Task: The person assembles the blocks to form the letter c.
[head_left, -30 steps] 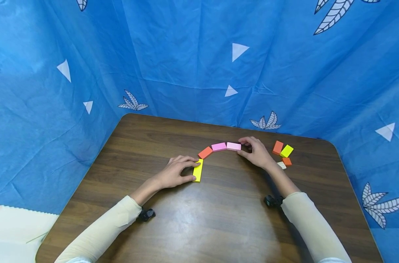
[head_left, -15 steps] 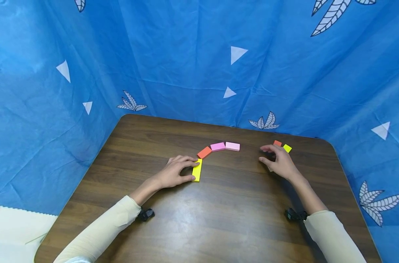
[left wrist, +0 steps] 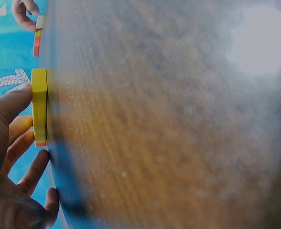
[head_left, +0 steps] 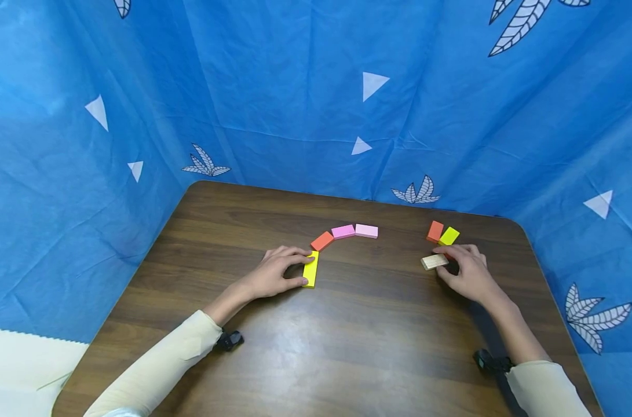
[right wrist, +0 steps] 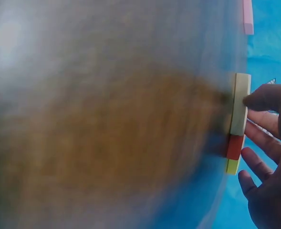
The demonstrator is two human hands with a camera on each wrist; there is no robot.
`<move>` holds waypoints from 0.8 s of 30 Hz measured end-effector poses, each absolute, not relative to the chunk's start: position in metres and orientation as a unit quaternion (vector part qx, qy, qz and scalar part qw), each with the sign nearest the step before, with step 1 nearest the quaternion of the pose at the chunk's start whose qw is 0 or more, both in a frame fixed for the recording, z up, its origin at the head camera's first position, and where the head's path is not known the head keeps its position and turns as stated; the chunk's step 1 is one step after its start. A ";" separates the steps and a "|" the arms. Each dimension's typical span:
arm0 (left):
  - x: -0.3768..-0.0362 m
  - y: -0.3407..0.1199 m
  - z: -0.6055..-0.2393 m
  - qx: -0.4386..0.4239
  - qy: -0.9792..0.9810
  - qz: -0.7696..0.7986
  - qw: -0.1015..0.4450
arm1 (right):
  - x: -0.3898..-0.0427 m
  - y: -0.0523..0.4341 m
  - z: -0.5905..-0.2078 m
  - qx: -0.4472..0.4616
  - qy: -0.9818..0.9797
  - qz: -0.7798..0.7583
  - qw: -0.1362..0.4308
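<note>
My left hand (head_left: 301, 269) pinches a long yellow block (head_left: 310, 269) lying flat on the brown table (head_left: 347, 336), thumb at its near end and fingers at its far end. In the left wrist view the same yellow block (left wrist: 39, 106) shows edge-on against my thumb. An orange block (head_left: 322, 241), a pink block (head_left: 343, 231) and a pale pink block (head_left: 366, 231) curve away from it in an arc. My right hand (head_left: 445, 264) pinches a beige block (head_left: 433, 262) on the table at the right. The right wrist view shows that beige block (right wrist: 239, 109) with my thumb on its side.
Just beyond the right hand lie an orange block (head_left: 434, 231) and a yellow-green block (head_left: 448, 236); a red block (right wrist: 234, 147) sits right behind the beige one. Blue patterned cloth (head_left: 316, 104) walls the table's far and side edges.
My right hand left the pale pink block, moved right and toward me to the loose pile, and now grips the beige block. The left hand and yellow block stayed put.
</note>
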State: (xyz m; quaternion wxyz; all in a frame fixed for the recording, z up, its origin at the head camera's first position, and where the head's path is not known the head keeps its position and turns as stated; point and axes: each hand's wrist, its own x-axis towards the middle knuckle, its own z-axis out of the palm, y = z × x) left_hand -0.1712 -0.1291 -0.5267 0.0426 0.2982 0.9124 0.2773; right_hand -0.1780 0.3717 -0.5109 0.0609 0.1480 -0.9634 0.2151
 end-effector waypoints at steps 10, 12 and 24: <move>-0.172 -0.128 -0.528 0.298 0.912 0.279 0.039 | -0.174 0.375 -0.518 0.148 -0.964 0.202 0.095; -0.172 -0.128 -0.528 0.296 0.913 0.279 0.040 | -0.173 0.375 -0.518 0.141 -0.965 0.203 0.093; -0.171 -0.128 -0.530 0.294 0.913 0.279 0.044 | -0.167 0.364 -0.519 0.120 -0.957 0.250 0.090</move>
